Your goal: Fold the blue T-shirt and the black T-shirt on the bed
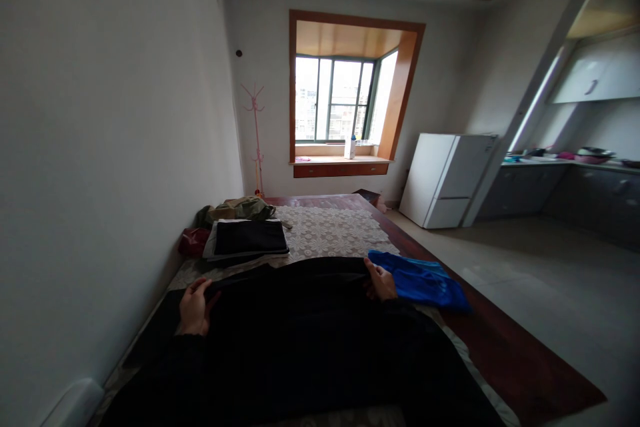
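Note:
A large black garment (300, 320) lies spread over the near part of a dark wooden platform (505, 353). My left hand (194, 307) pinches the garment's far edge at the left. My right hand (381, 280) grips the same edge at the right, with the cloth stretched between the two hands. A blue garment (423, 280) lies just right of my right hand. Behind my left hand rests a folded stack with a black piece on top (249, 239).
A lace cloth (330, 230) covers the platform's middle. Olive clothing (245, 208) and a dark red item (193, 240) lie by the left wall. Beyond are a pink coat stand (256, 140), a bay window (345, 100), a white fridge (445, 177) and a kitchen counter (570, 163).

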`<state>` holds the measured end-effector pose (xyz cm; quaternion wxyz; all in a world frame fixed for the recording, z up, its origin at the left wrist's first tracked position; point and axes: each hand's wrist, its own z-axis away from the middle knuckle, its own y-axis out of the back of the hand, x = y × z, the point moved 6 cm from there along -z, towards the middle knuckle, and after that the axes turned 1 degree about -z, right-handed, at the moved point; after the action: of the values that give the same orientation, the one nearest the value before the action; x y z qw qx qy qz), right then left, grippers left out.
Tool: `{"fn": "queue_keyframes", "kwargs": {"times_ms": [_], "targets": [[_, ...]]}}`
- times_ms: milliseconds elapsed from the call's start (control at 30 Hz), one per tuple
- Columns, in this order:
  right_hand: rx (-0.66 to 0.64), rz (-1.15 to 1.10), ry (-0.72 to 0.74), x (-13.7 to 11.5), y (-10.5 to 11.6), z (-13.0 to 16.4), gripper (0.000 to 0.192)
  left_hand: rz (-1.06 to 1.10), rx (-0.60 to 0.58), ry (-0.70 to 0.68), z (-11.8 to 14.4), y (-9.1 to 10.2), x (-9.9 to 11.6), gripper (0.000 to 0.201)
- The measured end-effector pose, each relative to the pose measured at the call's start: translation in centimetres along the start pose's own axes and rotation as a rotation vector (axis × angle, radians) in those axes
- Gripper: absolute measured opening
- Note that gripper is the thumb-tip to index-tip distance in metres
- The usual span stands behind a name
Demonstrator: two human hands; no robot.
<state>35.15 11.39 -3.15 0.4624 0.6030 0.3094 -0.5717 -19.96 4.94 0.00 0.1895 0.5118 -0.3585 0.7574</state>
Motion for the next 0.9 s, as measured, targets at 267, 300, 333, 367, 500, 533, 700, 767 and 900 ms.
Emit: {"fn": "queue_keyframes", "kwargs": {"times_ms": [267, 300, 333, 367, 500, 533, 700, 767, 900], "targets": [[0.126, 0.105, 0.069, 0.1, 2.3, -1.2, 0.014, -0.086, 0.041, -0.011, 0.0, 0.3, 0.0, 0.018], [0.133, 0.093, 0.062, 0.3, 2.6, -1.3, 0.014, -0.108, 0.047, -0.008, -0.1, 0.4, 0.0, 0.017], [0.136, 0.079, 0.052, 0.5, 2.8, -1.4, 0.016, -0.132, 0.051, -0.006, -0.1, 0.5, 0.0, 0.017], [0.134, 0.063, 0.039, 0.8, 2.9, -1.6, 0.020, -0.155, 0.053, -0.003, -0.2, 0.6, -0.1, 0.016], [0.079, -0.025, -0.006, 1.5, 2.9, -1.8, 0.039, -0.227, 0.047, -0.008, -0.5, 0.8, -0.2, 0.014], [0.057, -0.054, -0.011, 1.6, 2.8, -1.8, 0.042, -0.242, 0.044, -0.014, -0.5, 0.8, -0.2, 0.014], [-0.035, -0.159, -0.035, 1.4, 2.6, -1.5, 0.039, -0.336, 0.026, -0.054, -0.1, 0.7, 0.0, 0.011], [-0.048, -0.172, -0.035, 1.4, 2.6, -1.2, 0.030, -0.400, 0.018, -0.071, 0.0, 0.7, 0.2, 0.011], [-0.067, -0.196, -0.030, 1.5, 2.5, -0.8, 0.018, -0.592, -0.028, -0.106, 0.0, 0.4, 0.7, 0.022]]}}
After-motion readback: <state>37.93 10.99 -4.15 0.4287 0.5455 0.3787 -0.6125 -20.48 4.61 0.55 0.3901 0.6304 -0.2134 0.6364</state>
